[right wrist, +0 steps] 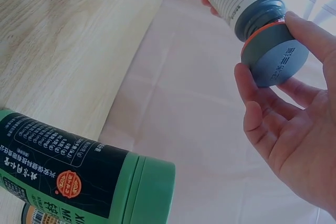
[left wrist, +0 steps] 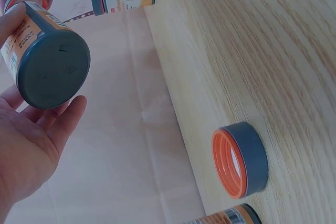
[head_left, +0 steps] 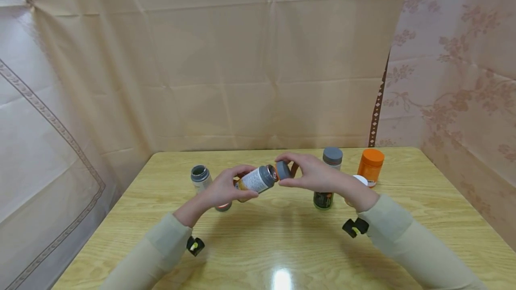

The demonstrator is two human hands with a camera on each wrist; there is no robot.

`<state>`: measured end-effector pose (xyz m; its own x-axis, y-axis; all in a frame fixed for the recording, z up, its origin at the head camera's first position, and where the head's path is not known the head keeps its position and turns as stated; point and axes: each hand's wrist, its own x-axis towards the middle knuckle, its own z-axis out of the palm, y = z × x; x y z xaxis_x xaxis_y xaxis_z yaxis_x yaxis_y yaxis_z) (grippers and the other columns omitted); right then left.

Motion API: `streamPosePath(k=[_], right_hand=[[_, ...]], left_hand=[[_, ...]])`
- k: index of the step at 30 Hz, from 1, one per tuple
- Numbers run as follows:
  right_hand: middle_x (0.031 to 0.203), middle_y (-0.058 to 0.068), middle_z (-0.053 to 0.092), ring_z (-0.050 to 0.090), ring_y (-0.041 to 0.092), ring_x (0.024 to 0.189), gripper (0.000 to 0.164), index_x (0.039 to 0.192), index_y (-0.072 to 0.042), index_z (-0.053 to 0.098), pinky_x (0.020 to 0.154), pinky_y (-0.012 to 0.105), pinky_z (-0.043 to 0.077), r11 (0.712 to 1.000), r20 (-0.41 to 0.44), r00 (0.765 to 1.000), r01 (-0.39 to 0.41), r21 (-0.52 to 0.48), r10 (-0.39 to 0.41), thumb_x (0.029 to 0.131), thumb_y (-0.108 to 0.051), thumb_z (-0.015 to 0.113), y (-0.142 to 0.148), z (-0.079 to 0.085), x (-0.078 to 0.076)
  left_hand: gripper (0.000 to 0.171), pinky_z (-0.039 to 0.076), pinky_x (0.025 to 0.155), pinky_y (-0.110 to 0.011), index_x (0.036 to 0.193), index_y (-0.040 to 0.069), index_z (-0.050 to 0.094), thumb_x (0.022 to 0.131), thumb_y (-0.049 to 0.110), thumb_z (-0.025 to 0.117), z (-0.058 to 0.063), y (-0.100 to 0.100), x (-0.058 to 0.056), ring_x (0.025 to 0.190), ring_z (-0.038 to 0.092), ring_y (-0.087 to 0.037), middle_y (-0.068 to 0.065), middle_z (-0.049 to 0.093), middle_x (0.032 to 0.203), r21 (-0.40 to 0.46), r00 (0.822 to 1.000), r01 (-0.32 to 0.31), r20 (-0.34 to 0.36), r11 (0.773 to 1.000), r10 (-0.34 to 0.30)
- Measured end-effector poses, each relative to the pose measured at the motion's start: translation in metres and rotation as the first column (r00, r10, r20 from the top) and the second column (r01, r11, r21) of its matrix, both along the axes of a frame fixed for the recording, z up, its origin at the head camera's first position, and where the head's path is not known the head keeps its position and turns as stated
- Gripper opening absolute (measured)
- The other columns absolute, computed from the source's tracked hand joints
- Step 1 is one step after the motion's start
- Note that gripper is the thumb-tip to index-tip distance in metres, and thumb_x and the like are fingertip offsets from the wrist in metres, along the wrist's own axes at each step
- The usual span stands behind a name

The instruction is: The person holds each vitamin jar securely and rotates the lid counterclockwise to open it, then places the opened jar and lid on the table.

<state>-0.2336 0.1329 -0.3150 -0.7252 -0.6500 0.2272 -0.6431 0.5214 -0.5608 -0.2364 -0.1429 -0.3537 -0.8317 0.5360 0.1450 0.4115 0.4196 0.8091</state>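
My left hand (head_left: 225,187) holds a supplement bottle (head_left: 255,180) with a white and orange label, tilted so that its mouth points right. Its dark round base (left wrist: 55,69) faces the left wrist camera. At that mouth, my right hand (head_left: 310,171) pinches a grey screw cap (right wrist: 275,59) with an orange lining between thumb and fingers. The cap sits askew there, and part of the bottle's neck shows beside it. On the table below the left hand lies another grey cap (left wrist: 241,160), its orange inside visible. An uncapped bottle (head_left: 200,177) stands just left of that hand.
Behind the right forearm stand a grey-capped bottle (head_left: 332,155), an orange jar (head_left: 371,167) and a white lid (head_left: 360,180), partly hidden. A green container with a black label (right wrist: 79,166) is close to the right wrist. Cloth (head_left: 242,75) hangs behind the wooden table (head_left: 258,245).
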Motion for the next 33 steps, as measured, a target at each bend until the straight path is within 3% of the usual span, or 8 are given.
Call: streamPosePath(k=[8,16,25,33], right_hand=[[0.101,0.001,0.061,0.063,0.015,0.089,0.056,0.131,-0.008,0.052,0.072,0.031,0.053,1.0,0.046,0.999,-0.007,-0.028,0.008,0.086,-0.029,0.076,-0.001,-0.003,-0.003],[0.101,0.0,0.061,0.065,0.02,0.095,0.056,0.129,-0.005,0.051,0.082,0.036,0.053,0.998,0.089,0.996,-0.018,-0.066,0.024,0.083,-0.021,0.079,-0.006,-0.011,-0.007],[0.103,0.003,0.061,0.063,0.023,0.098,0.053,0.127,-0.005,0.051,0.083,0.041,0.053,0.997,0.076,0.997,-0.023,-0.076,0.028,0.084,-0.018,0.079,-0.014,-0.02,-0.01],[0.112,0.008,0.059,0.061,0.025,0.1,0.054,0.127,-0.002,0.053,0.083,0.04,0.053,0.994,0.069,0.996,-0.043,-0.106,0.05,0.082,-0.015,0.08,-0.025,-0.03,-0.013]], left_hand=[[0.059,0.053,0.072,-0.035,0.13,0.01,0.058,0.078,0.021,0.084,0.0,-0.011,-0.009,0.095,0.057,-0.025,-0.009,0.061,0.115,0.012,0.996,-0.083,-0.007,0.996,0.083],[0.059,0.052,0.072,-0.037,0.13,0.014,0.058,0.078,0.024,0.084,0.001,-0.019,-0.018,0.095,0.057,-0.024,-0.005,0.061,0.116,0.012,0.995,-0.096,-0.039,0.995,0.097],[0.061,0.051,0.078,-0.036,0.133,0.005,0.054,0.08,0.015,0.082,0.0,-0.022,-0.021,0.098,0.056,-0.024,-0.012,0.059,0.122,0.024,0.99,-0.136,-0.042,0.99,0.137],[0.058,0.051,0.076,-0.036,0.13,0.009,0.057,0.08,0.02,0.082,-0.011,-0.026,-0.026,0.097,0.057,-0.024,-0.007,0.061,0.115,0.032,0.988,-0.14,-0.053,0.99,0.142]])
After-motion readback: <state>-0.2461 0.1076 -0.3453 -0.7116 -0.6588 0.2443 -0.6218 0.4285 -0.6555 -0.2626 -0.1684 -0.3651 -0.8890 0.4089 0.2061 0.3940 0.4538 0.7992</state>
